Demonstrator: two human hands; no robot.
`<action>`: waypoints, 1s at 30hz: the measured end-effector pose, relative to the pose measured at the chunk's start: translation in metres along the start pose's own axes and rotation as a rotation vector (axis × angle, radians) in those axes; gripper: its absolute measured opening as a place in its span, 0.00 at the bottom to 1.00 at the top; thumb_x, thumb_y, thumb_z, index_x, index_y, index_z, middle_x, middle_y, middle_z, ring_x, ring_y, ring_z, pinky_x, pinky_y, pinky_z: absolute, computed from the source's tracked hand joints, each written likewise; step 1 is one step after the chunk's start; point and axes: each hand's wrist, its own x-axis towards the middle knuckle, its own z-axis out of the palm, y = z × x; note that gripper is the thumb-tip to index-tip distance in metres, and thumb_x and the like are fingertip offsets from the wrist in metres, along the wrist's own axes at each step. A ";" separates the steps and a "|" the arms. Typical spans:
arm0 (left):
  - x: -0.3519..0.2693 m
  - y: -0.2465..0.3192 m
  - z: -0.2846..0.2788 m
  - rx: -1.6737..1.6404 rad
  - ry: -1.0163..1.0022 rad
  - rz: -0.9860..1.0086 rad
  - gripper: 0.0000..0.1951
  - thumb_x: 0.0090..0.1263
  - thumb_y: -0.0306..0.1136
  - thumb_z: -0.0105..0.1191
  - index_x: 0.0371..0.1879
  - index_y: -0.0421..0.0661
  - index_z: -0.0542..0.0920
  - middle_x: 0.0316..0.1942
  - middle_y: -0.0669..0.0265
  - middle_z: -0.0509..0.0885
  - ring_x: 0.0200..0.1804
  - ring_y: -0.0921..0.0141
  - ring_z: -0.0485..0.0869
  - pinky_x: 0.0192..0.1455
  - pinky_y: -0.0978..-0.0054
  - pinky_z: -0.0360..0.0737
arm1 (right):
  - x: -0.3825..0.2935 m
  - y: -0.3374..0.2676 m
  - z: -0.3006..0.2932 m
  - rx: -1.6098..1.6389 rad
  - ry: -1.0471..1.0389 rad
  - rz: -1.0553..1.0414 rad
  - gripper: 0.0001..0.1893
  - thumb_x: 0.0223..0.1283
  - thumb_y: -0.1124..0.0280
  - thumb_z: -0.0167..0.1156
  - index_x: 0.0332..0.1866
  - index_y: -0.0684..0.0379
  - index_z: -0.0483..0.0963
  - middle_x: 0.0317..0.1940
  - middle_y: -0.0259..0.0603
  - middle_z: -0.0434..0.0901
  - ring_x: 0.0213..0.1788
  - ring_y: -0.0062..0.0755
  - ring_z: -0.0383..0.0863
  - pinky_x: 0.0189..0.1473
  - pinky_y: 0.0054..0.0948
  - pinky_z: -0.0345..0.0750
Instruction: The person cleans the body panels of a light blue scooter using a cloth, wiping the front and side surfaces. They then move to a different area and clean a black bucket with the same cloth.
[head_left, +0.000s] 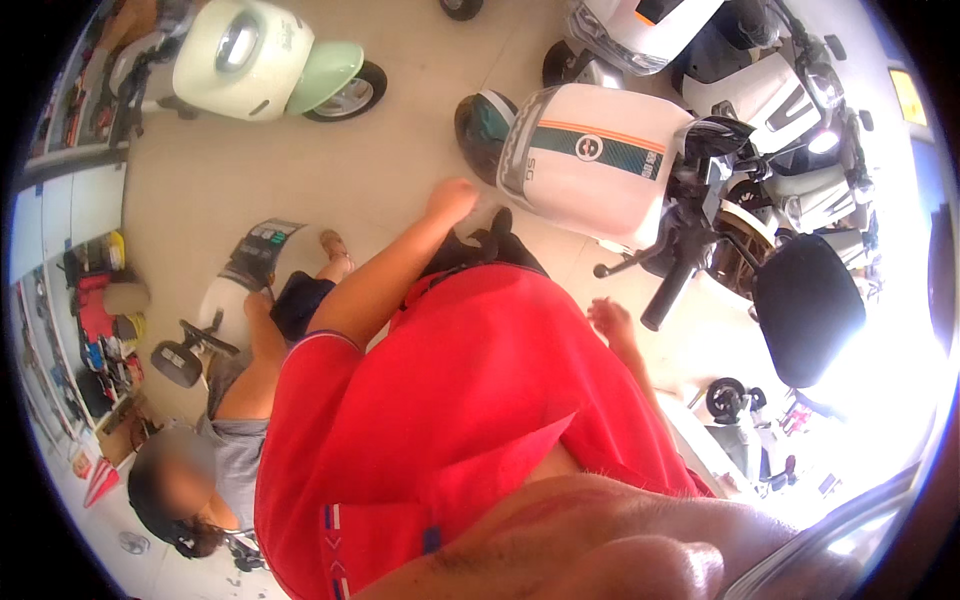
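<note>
My left hand (452, 201) hangs in front of my waist with its fingers curled in. It is somewhat blurred, and I see nothing held in it. To its right stands a white electric scooter (600, 195) with a green and orange stripe on its front panel. My right hand (611, 319) is beside my right hip, empty, its fingers loosely bent and a little apart. Close to it, not touching, are the scooter's brake lever (626, 264) and black handlebar grip (670, 294). My red polo shirt (465, 375) and dark trousers fill the middle.
At left, a person (240, 442) in a grey top is at another scooter (255, 251). A cream and green scooter (244, 56) stands ahead on the tiled floor (420, 67). More scooters (750, 97) crowd the right side. A black mirror (806, 311) juts out there. Shelves (56, 352) line the left.
</note>
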 end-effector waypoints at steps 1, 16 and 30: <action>0.008 0.008 -0.003 0.019 -0.013 0.010 0.17 0.57 0.41 0.52 0.34 0.40 0.84 0.32 0.52 0.85 0.36 0.56 0.84 0.42 0.62 0.78 | 0.017 0.038 -0.008 -0.141 0.026 0.034 0.24 0.65 0.45 0.51 0.46 0.58 0.77 0.35 0.36 0.82 0.34 0.23 0.81 0.31 0.22 0.72; 0.108 -0.148 -0.217 0.473 0.308 -0.171 0.18 0.60 0.42 0.49 0.33 0.38 0.84 0.33 0.48 0.84 0.39 0.52 0.84 0.43 0.56 0.77 | 0.014 0.087 0.163 -0.145 0.202 0.211 0.22 0.63 0.51 0.52 0.45 0.62 0.77 0.37 0.41 0.82 0.37 0.33 0.81 0.36 0.30 0.74; 0.256 -0.069 -0.381 0.388 0.318 -0.041 0.19 0.61 0.47 0.48 0.33 0.44 0.84 0.35 0.52 0.84 0.41 0.51 0.82 0.45 0.57 0.76 | 0.063 -0.040 0.337 -0.268 0.243 0.288 0.20 0.62 0.56 0.52 0.44 0.63 0.78 0.39 0.45 0.82 0.41 0.42 0.81 0.42 0.35 0.75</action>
